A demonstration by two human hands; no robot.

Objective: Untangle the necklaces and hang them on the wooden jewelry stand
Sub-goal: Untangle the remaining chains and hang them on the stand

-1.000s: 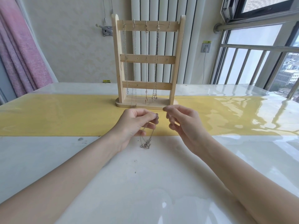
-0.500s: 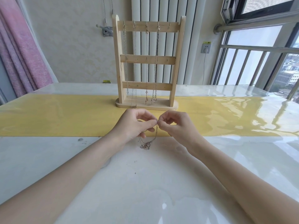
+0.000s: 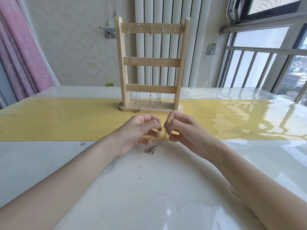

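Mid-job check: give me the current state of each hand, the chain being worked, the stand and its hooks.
left hand: pinching the chain, fingers curled.
right hand: pinching the same chain, close beside the left.
necklace: hanging from both hands, lower end bunched on the table, not yet hung.
wooden jewelry stand: upright on the yellow runner.
hung necklaces: four on the top bar.
rightmost hook: empty.

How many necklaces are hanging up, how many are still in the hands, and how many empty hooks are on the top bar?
Necklaces hanging on the wooden stand: 4
Necklace pinched by the left hand and right hand: 1
Necklaces in total: 5
Empty hooks on the top bar: 1
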